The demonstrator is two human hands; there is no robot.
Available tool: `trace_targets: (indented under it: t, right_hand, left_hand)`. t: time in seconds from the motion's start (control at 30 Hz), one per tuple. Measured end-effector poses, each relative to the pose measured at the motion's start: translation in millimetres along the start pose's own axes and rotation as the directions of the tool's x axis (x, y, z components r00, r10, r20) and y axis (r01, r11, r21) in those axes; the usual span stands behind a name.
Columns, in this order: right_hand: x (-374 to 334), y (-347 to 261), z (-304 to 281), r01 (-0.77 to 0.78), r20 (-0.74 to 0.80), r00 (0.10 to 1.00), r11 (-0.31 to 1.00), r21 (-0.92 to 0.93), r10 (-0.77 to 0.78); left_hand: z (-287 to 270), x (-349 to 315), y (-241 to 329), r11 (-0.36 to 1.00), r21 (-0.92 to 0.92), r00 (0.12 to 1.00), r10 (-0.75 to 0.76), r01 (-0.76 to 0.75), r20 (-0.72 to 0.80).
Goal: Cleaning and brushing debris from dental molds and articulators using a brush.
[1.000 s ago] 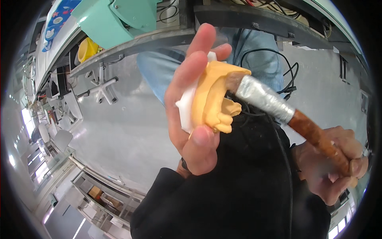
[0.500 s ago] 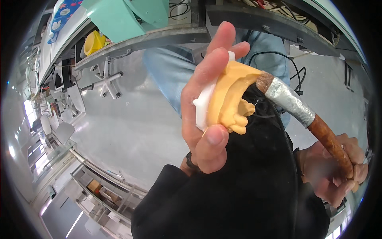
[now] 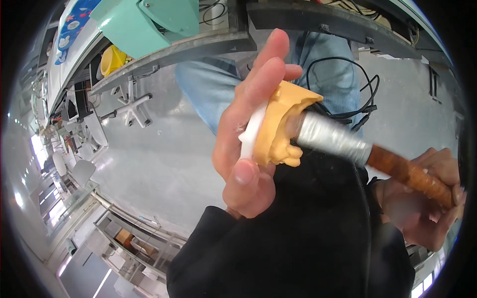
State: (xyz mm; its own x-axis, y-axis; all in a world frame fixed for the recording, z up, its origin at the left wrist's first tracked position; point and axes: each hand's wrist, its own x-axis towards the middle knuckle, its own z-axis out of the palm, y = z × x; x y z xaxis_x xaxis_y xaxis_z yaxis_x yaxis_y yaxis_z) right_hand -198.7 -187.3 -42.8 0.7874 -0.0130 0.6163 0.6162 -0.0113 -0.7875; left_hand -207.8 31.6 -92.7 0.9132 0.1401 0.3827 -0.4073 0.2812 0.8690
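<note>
Fingers and thumb of my left hand [image 3: 248,124] are wrapped round a yellow dental model [image 3: 272,130], gripping it by its white base plate [image 3: 253,131]. Tooth shapes stand along the model's lower right edge. My right hand [image 3: 422,208] grips the brown wooden handle of a brush [image 3: 407,171]. A silver band [image 3: 334,139] wraps the brush near its head. Its bristles reach into the hollow of the model and are partly hidden and smeared by motion there.
A grey bench edge [image 3: 198,49] runs across the top, with a green box [image 3: 139,25] and a yellow cup [image 3: 113,60] on the left. Black cables [image 3: 370,94] hang beside my jeans. A wheeled chair base [image 3: 131,107] stands on the grey floor.
The brush has swung down from the model's upper edge into its hollow. My left hand has shifted slightly left with the model.
</note>
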Motion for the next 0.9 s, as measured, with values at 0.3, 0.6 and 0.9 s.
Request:
trace_targets:
  t: [0.3, 0.6, 0.9]
  right_hand:
    - [10.7, -21.5, 5.9, -0.088, 0.296, 0.952, 0.996, 0.029, 0.075]
    - [3.0, 1.3, 9.5, -0.026, -0.002, 1.0, 0.974, 0.227, 0.028]
    - [-3.3, -0.5, 23.4, -0.029, 0.087, 0.996, 0.958, 0.286, 0.004]
  left_hand:
    - [10.5, -0.4, -0.5, 0.988, 0.058, 0.985, -0.134, 0.141, -0.105]
    - [14.1, 0.1, 3.7, 0.983, -0.081, 0.981, -0.17, 0.163, -0.094]
    - [8.2, -4.1, -10.4, 0.979, -0.192, 0.98, -0.104, 0.071, -0.167]
